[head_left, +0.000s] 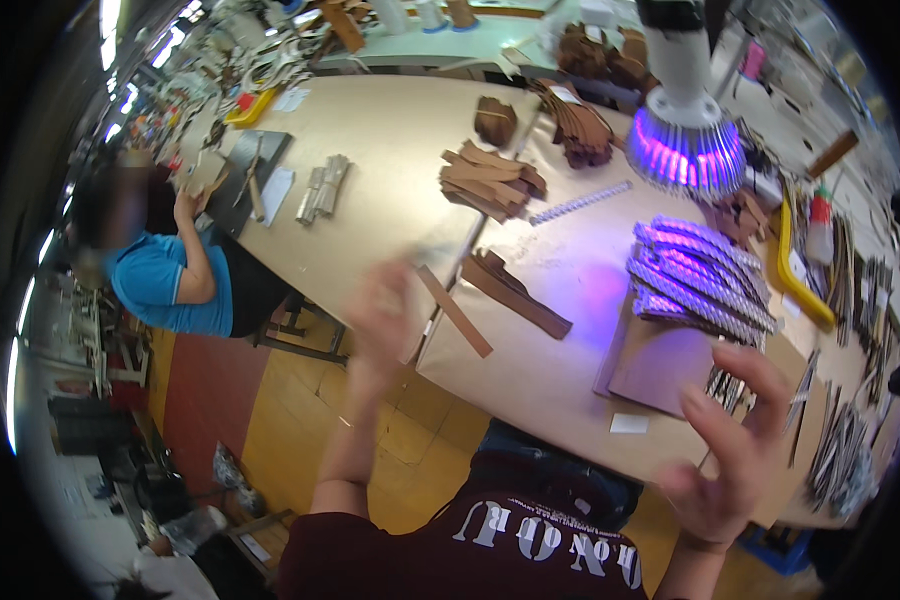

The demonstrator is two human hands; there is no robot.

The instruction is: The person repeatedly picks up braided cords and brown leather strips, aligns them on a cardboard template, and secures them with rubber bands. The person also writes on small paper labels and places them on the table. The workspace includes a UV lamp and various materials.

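My left hand (382,310) is smeared by motion over the near edge of the table. Close beside its fingers is a thin tan leather strip (457,315); I cannot tell if the hand grips it. A few darker brown strips (515,295) lie just right of that. My right hand (735,445) is raised at the lower right, thumb and index finger apart, with nothing visible between them. Beyond it, a brown flat panel (658,362) lies on the table, next to a stack of patterned strips (700,275) lit purple.
A lamp with a finned head (687,150) hangs over the right side. Brown strip bundles (492,182) and a pale roll bundle (323,188) lie farther back. A yellow tray (800,270) stands at right. A co-worker in a blue shirt (175,283) sits at left.
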